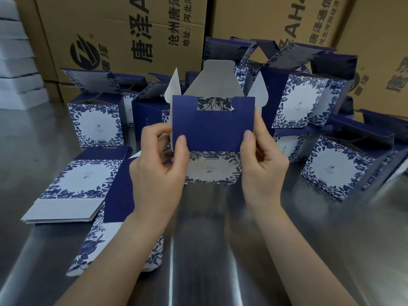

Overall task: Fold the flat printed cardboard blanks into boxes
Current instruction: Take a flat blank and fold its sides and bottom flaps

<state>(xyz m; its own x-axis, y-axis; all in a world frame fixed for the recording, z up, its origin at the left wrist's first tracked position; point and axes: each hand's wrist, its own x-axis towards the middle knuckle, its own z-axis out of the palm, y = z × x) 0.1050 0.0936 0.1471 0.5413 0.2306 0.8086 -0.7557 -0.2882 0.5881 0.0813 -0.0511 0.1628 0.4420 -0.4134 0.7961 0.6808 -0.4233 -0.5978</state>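
I hold a half-formed blue and white printed box (pixel 213 127) upright above the steel table. Its navy notched flap faces me, and its white inner flaps stand open behind. My left hand (pixel 160 164) pinches the flap's lower left corner, thumb on the front. My right hand (pixel 261 160) pinches the lower right corner the same way. A stack of flat blanks (pixel 72 184) lies to the left on the table, and more flat blanks (pixel 119 235) lie under my left forearm.
Several folded boxes (pixel 97 124) with open tops stand at the back left, and more boxes (pixel 337 168) crowd the right. Large brown shipping cartons (pixel 123 34) form a wall behind. The steel table (pixel 220 250) reflects light near me. White foam slabs (pixel 15 62) are stacked far left.
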